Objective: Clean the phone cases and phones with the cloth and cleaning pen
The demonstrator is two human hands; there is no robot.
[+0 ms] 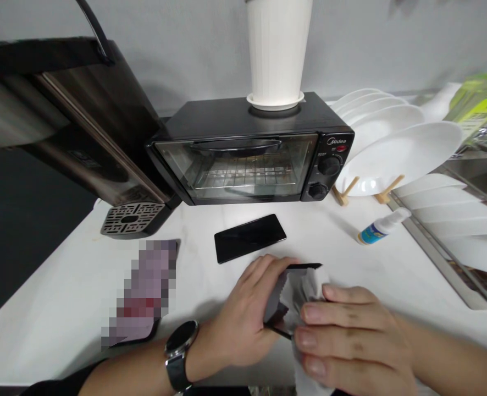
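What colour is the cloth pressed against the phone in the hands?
White cloth, over a black phone; clearest in the head view.

Bare counter (313, 242) lay open between the phone (249, 237) and spray bottle (381, 227); the toaster oven (252, 151) and plates (396, 148) blocked the back.

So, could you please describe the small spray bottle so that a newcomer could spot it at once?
Start at the black toaster oven on the white countertop; right of it white plates stand in a wooden rack. Just below that rack lies the small white spray bottle, on its side, the only thing there with a blue label.
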